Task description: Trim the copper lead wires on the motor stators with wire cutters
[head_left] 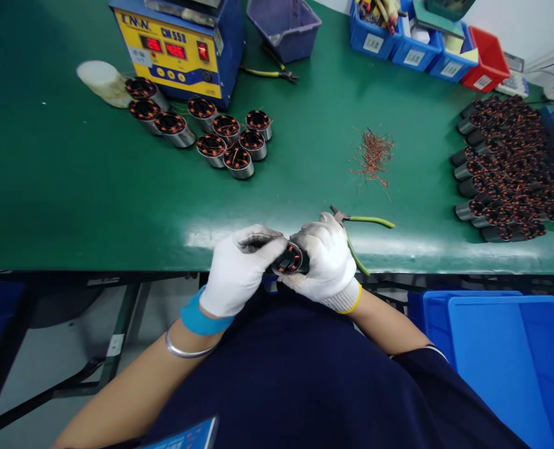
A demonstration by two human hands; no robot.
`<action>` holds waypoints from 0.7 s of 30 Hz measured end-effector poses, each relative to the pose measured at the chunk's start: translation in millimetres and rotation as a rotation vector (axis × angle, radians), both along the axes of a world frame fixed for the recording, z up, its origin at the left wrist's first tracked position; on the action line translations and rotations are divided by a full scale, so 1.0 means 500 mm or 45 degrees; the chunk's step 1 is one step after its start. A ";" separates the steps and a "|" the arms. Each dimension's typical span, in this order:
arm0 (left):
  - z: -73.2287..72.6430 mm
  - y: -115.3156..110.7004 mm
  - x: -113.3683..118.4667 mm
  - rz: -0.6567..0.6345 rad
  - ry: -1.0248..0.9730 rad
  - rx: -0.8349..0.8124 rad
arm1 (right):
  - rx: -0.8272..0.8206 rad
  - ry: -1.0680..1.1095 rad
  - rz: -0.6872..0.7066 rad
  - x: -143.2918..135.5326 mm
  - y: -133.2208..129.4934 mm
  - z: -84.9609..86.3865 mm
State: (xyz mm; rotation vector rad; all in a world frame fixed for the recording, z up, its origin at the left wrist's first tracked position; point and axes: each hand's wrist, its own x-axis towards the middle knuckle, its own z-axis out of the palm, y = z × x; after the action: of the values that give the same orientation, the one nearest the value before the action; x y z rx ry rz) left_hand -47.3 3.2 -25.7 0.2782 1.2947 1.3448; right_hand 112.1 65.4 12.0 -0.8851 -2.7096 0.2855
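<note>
Your white-gloved right hand (326,259) wraps a dark, copper-wound cylinder (290,259); your white-gloved left hand (239,268) is half-curled at its rim, tbh can't tell if it's gripping anything.

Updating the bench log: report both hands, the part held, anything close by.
White-gloved right hand gripping dark, cylindrical copper-wound part; white-gloved left hand at its rim. Wound end facing camera. Green-handled metal cutters lying beside right hand.
</note>
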 end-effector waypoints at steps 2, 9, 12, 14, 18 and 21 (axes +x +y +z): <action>-0.003 0.004 0.001 0.227 -0.072 -0.006 | 0.007 0.043 -0.002 0.005 0.002 0.001; -0.011 -0.013 -0.006 0.228 -0.248 0.059 | -0.024 0.035 -0.084 0.006 -0.001 -0.010; 0.005 -0.021 0.011 -0.149 -0.057 0.012 | -0.145 0.023 -0.111 -0.002 0.001 -0.004; 0.011 -0.022 0.013 -0.178 -0.001 -0.015 | -0.415 0.048 -0.043 -0.001 0.014 0.010; 0.015 -0.023 0.001 -0.217 -0.045 -0.016 | -1.072 0.199 0.048 0.000 0.051 0.043; 0.018 -0.023 -0.005 -0.333 0.006 0.028 | -1.201 0.234 -0.115 -0.023 0.062 0.057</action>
State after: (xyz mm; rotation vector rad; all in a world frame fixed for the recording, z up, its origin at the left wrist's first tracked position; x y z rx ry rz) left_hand -49.8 -8.3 -16.9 0.4499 1.2027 1.1369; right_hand 100.5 96.5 40.4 -1.0997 -2.2845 1.6043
